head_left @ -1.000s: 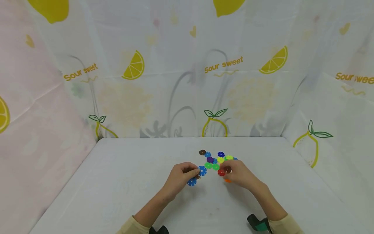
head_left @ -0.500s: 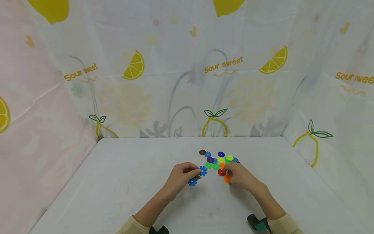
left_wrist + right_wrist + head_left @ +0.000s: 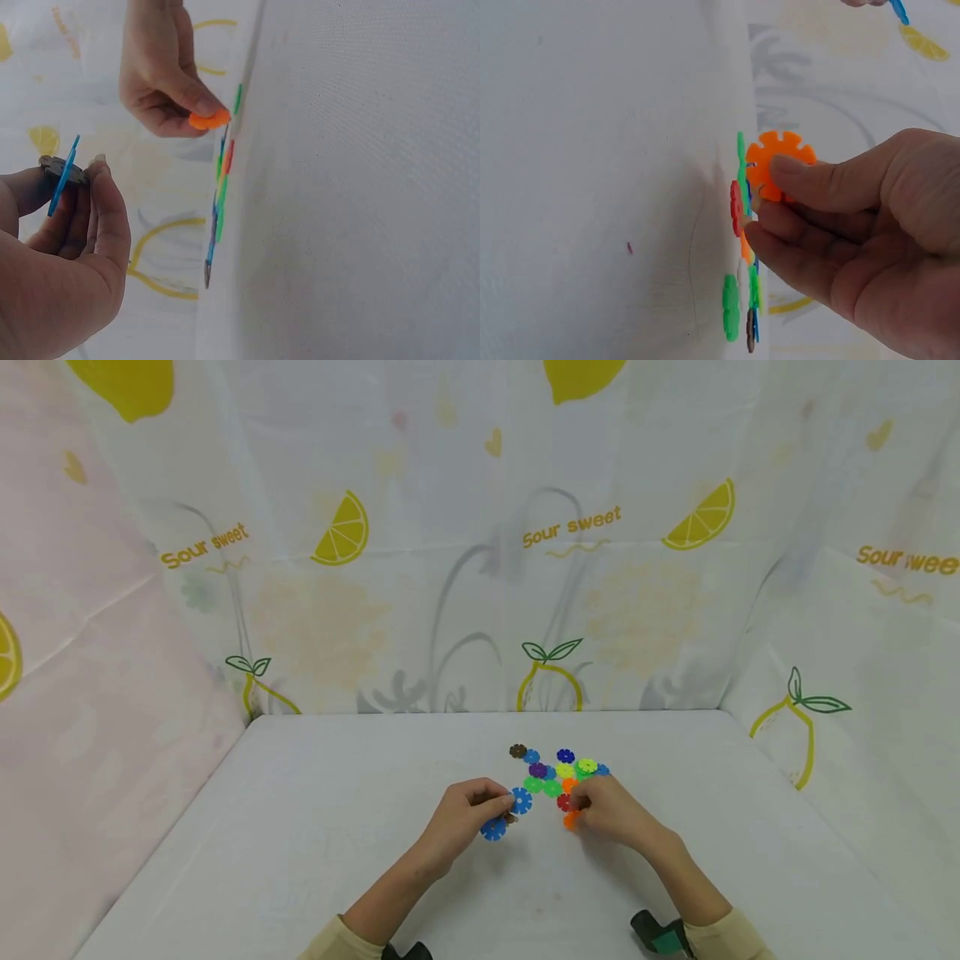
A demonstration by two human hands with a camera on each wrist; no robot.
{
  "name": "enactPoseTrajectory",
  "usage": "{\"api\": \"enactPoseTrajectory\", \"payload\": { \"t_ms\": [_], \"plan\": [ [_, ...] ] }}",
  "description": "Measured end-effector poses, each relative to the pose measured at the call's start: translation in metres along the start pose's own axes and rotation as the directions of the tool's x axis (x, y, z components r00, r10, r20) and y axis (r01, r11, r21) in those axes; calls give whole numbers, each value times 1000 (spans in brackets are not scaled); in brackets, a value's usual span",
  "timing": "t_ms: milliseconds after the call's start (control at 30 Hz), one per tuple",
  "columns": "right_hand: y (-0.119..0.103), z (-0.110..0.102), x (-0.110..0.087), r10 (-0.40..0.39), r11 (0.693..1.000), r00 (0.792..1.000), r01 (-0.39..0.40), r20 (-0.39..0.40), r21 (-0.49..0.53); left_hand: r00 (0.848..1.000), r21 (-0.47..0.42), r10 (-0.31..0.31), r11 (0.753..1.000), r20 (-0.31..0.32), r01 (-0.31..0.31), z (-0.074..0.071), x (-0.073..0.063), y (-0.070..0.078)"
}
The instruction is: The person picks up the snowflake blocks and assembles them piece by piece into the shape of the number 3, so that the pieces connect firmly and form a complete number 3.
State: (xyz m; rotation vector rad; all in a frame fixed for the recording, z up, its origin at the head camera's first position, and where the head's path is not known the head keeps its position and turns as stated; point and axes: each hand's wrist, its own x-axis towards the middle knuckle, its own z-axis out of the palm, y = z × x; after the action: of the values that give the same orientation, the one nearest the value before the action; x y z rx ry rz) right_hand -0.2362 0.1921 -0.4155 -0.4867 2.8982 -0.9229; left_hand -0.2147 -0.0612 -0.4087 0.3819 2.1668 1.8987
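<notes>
Nearest me, at seven o'clock in my head view: a beige sleeve [image 3: 341,939]. Left hand [image 3: 465,816] lies eight o'clock of the loose disc spread [image 3: 552,788], thumb and fingers pinching blue discs [image 3: 493,831] and a brownish one [image 3: 64,170] set crosswise. Right hand [image 3: 611,812], four o'clock, thumb and fingers clamped on an orange disc [image 3: 762,166]. Beyond, a red disc [image 3: 564,803] at six, brown disc [image 3: 518,750] at ten; farthest, lemon-print cloth [image 3: 405,610].
</notes>
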Motion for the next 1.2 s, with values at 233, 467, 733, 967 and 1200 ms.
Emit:
{"api": "enactPoseTrajectory", "payload": {
  "t_ms": [233, 467, 733, 967, 1200],
  "plan": [
    [-10, -3, -1, -59, 989, 998, 62, -23, 137, 1000, -11, 2, 1000, -22, -2, 0, 0, 1],
    [-25, -5, -2, -55, 984, 994, 71, -98, 163, 1000, -12, 2, 1000, -28, -3, -1, 3, -4],
    [-34, -6, -6, -152, 972, 975, 177, -161, 153, 999, -26, -8, 1000, -34, 7, 0, 4, -5],
    [-42, -6, -10, -213, 964, 957, 239, -196, 120, 999, -39, -9, 999, -43, 7, 2, 3, -3],
    [-50, -8, -13, -277, 952, 939, 297, -204, 72, 999, -39, -11, 999, -50, 10, 3, 2, -2]
  ]
}}
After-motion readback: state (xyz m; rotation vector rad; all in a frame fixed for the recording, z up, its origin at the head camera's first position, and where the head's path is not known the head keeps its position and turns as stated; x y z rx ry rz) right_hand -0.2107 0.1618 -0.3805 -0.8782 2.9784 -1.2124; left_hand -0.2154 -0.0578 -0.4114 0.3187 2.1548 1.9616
